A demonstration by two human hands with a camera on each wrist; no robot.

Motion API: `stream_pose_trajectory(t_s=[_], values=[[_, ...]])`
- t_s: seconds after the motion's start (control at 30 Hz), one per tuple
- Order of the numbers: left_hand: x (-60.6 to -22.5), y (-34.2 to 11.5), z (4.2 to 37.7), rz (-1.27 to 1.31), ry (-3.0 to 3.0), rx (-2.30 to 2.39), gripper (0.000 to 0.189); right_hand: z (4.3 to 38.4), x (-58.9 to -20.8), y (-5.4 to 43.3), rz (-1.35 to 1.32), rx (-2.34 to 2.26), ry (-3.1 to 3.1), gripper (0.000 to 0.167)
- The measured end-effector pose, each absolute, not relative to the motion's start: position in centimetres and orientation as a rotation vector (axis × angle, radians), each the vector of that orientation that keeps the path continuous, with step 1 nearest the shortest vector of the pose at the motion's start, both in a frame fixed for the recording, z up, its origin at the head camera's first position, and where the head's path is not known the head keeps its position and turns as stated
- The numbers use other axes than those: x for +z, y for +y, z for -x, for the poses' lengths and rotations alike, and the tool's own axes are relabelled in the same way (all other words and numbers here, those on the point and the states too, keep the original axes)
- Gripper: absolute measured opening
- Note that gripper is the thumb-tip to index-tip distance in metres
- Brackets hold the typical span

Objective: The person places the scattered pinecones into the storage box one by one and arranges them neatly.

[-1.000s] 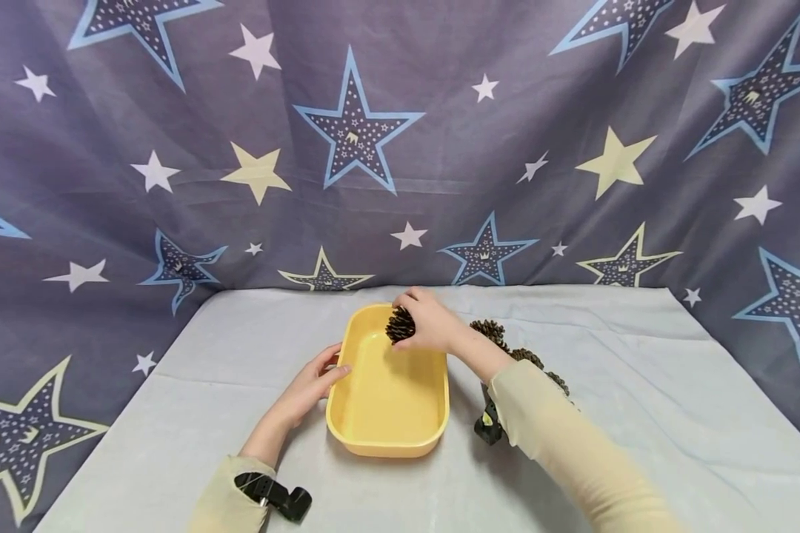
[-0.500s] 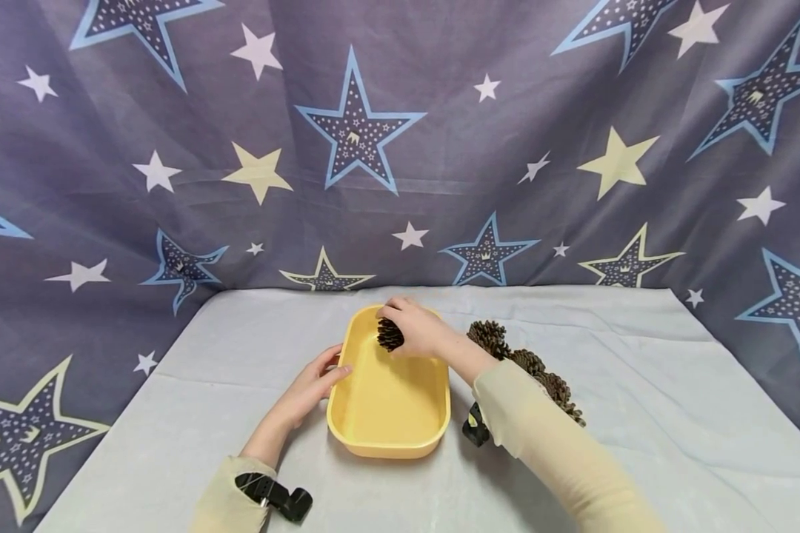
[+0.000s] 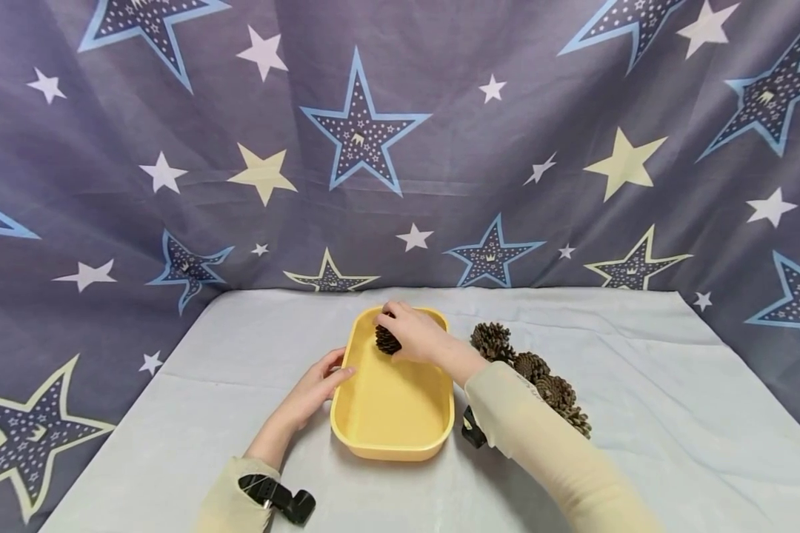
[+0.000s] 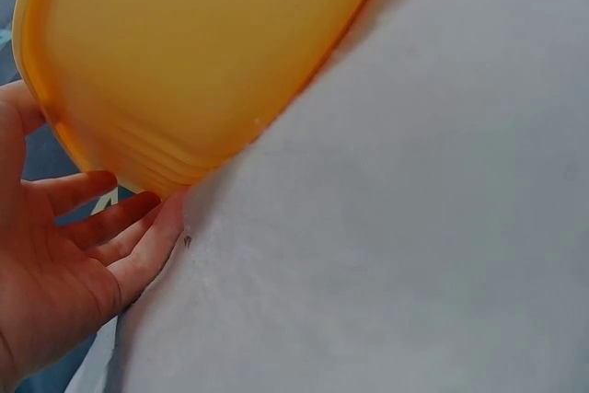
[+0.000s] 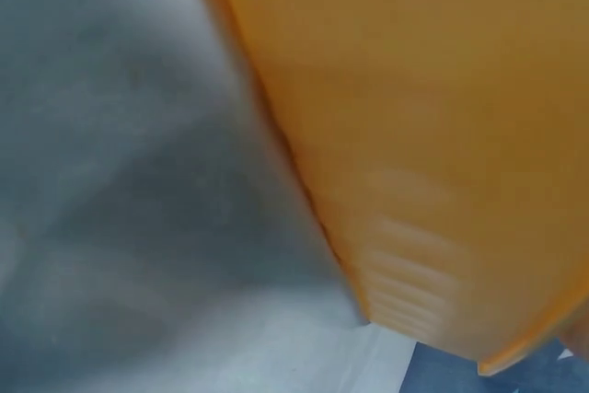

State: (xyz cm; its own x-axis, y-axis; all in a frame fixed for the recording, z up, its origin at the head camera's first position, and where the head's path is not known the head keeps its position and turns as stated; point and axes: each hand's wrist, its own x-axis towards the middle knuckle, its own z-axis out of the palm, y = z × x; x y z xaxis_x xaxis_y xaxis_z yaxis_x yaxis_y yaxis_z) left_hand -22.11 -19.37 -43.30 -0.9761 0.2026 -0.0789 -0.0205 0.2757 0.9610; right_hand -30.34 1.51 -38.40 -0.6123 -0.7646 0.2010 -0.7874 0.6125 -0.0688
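A yellow plastic basin (image 3: 393, 411) sits on the cloth-covered table in the head view. At its left side, my left hand (image 3: 315, 386) grips it, the thumb over the rim and the fingers against the outer wall. The left wrist view shows these fingers (image 4: 133, 244) at the basin's lower edge. Inside the far end of the basin, my right hand (image 3: 415, 334) holds a brown pine cone (image 3: 387, 340), partly covered by the fingers. The basin's outer wall (image 5: 396, 154) fills much of the right wrist view, where the pine cone is hidden.
Several pine cones (image 3: 532, 366) lie in a slanting row right of the basin, close beside the right forearm. A pale cloth (image 3: 253, 333) covers the table. Behind it hangs a dark star-patterned curtain (image 3: 373, 222).
My right hand has moved left and slightly down inside the basin with the pine cone, uncovering more of the row on the right. My left hand keeps its hold on the rim.
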Motion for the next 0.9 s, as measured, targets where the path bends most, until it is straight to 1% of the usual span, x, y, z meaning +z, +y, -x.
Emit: stream_pose_trajectory(t_s=[0.2, 0.47, 0.53, 0.7, 0.8, 0.9], values=[[-43.2, -19.3, 22.0, -0.198, 2.351, 1.788, 0.050, 30.7, -39.0, 1.2, -1.239, 0.189, -2.701, 0.070], [-43.3, -19.4, 22.0, -0.186, 2.352, 1.785, 0.050, 30.6, -39.0, 1.1, -1.248, 0.271, -2.754, 0.075], [-43.2, -19.5, 21.9, -0.182, 2.346, 1.790, 0.049, 30.6, -38.9, 1.2, -1.252, 0.323, -2.773, 0.074], [-41.4, -19.2, 21.0, -0.187, 2.345, 1.771, 0.048, 30.8, -38.6, 1.3, -1.259, 0.447, -2.805, 0.064], [-41.7, -19.2, 21.2, -0.194, 2.350, 1.767, 0.049, 31.0, -38.6, 1.3, -1.238, 0.450, -2.801, 0.063], [-42.9, -19.5, 21.8, -0.196, 2.338, 1.788, 0.049, 31.1, -38.8, 1.2, -1.210, 0.443, -2.783, 0.061]])
